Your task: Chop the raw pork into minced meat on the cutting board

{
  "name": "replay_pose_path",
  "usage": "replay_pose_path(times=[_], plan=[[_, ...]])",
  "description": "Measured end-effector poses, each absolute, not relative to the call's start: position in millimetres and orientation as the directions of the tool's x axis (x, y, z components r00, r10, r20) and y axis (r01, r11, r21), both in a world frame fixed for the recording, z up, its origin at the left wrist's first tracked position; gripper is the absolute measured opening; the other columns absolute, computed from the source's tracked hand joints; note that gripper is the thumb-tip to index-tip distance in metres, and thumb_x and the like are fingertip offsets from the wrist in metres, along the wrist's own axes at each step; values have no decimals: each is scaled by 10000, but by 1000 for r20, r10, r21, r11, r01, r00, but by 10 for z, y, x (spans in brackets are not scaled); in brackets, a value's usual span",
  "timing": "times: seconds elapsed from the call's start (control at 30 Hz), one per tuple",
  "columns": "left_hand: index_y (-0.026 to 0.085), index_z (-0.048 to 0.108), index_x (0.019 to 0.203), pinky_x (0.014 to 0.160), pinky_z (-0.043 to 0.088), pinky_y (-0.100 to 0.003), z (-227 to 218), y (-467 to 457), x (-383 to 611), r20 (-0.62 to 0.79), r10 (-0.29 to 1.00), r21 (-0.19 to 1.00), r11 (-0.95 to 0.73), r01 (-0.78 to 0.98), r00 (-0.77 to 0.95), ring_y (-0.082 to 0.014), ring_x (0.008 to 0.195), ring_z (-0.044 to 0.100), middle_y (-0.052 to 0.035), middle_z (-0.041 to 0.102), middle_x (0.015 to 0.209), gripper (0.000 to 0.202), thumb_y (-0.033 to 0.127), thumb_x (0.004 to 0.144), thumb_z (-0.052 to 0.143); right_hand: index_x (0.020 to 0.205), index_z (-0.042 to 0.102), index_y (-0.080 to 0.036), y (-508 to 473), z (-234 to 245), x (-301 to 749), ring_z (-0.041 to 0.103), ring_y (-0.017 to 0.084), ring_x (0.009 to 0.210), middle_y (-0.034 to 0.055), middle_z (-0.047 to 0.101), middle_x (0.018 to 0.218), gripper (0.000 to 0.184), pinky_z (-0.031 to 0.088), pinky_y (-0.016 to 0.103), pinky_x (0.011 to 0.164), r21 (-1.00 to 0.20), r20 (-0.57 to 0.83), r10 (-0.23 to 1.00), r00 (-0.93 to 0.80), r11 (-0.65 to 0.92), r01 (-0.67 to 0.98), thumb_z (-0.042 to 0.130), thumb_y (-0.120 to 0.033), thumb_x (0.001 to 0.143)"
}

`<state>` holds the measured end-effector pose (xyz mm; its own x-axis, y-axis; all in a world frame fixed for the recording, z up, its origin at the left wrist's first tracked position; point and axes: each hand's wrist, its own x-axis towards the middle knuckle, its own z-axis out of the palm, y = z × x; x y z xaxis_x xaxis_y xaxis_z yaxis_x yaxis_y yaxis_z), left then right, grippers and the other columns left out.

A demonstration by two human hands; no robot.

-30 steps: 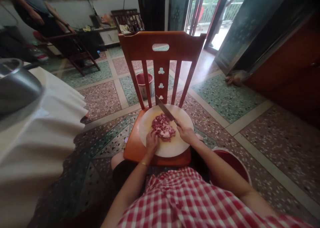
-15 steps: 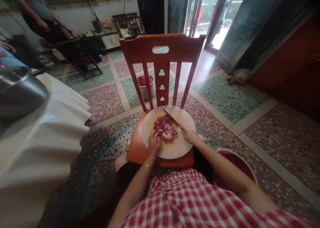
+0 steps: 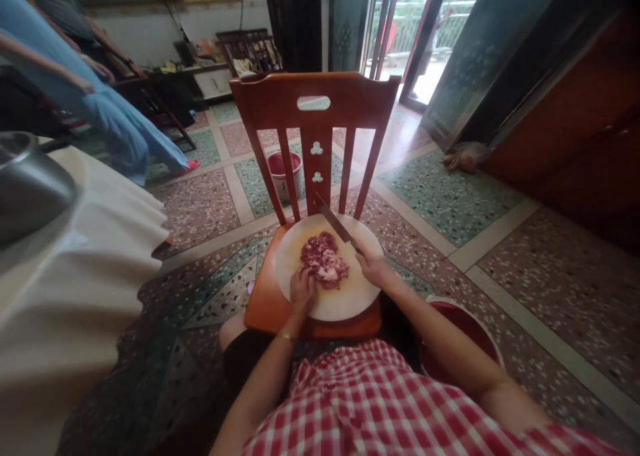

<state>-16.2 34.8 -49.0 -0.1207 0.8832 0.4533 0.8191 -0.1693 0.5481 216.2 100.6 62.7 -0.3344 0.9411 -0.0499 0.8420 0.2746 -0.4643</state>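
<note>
A round white cutting board (image 3: 345,304) lies on the seat of a wooden chair (image 3: 270,303) in front of me. Chopped raw meat (image 3: 326,259), dark red with paler pink pieces, is heaped at its middle. My right hand (image 3: 376,269) is closed round the handle of a kitchen knife (image 3: 336,223). The blade slants up and left over the board's far edge, apart from the meat. My left hand (image 3: 303,291) has its fingers bent against the meat's near left edge, holding it; the fingertips are partly hidden.
The chair's back (image 3: 315,129) rises beyond the board. A bucket (image 3: 286,176) stands behind it, and a red basin (image 3: 463,336) is beside my right leg. On the left are a cloth-covered table (image 3: 100,269), a metal pot (image 3: 33,189) and a person in blue (image 3: 115,129).
The knife has lifted and moved away from the meat, its tip now past the board's far edge. My left hand stays at the meat. A person in blue has stepped in at left.
</note>
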Motion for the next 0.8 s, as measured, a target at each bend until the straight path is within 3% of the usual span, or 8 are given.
replay_pose_path(times=[0.17, 0.33, 0.5, 0.67, 0.8], plan=[[167, 551, 1085, 944, 415, -426, -502, 346, -165, 462, 873, 552, -147, 821, -154, -236, 1090, 465, -123, 513, 1141, 265, 215, 866, 409, 1416, 292, -302, 954, 627, 2166, 616, 226, 940, 48, 627, 1122, 513, 470, 324, 842, -412, -219, 916, -336, 226, 883, 404, -286, 915], [168, 555, 1085, 955, 408, -419, -514, 349, -163, 454, 883, 549, -170, 818, -121, -234, 1090, 463, -120, 506, 1157, 263, 213, 862, 424, 1444, 207, -280, 924, 643, 2165, 608, 224, 960, 62, 604, 1162, 527, 465, 322, 848, -460, -35, 939, -343, 290, 839, 359, -301, 940], [152, 547, 1091, 953, 411, -424, -516, 349, -162, 478, 867, 538, -163, 827, -140, -238, 1098, 459, -130, 507, 1153, 267, 203, 861, 423, 1418, 300, -257, 913, 623, 2177, 623, 247, 926, 80, 659, 1036, 504, 481, 323, 793, -387, -244, 922, -300, 190, 902, 401, -281, 924], [166, 540, 1109, 964, 407, -414, -501, 343, -156, 454, 883, 544, -166, 823, -123, -228, 1102, 457, -117, 502, 1165, 274, 203, 861, 429, 1448, 199, -253, 956, 624, 2167, 605, 224, 971, 73, 592, 1182, 527, 458, 308, 845, -474, -49, 948, -313, 254, 843, 351, -298, 945], [161, 543, 1101, 956, 411, -417, -511, 345, -164, 461, 877, 537, -151, 830, -138, -233, 1093, 462, -120, 508, 1151, 271, 204, 865, 418, 1416, 308, -240, 1000, 622, 2157, 613, 229, 951, 68, 631, 1110, 505, 465, 306, 836, -438, -205, 925, -320, 206, 875, 394, -245, 918]])
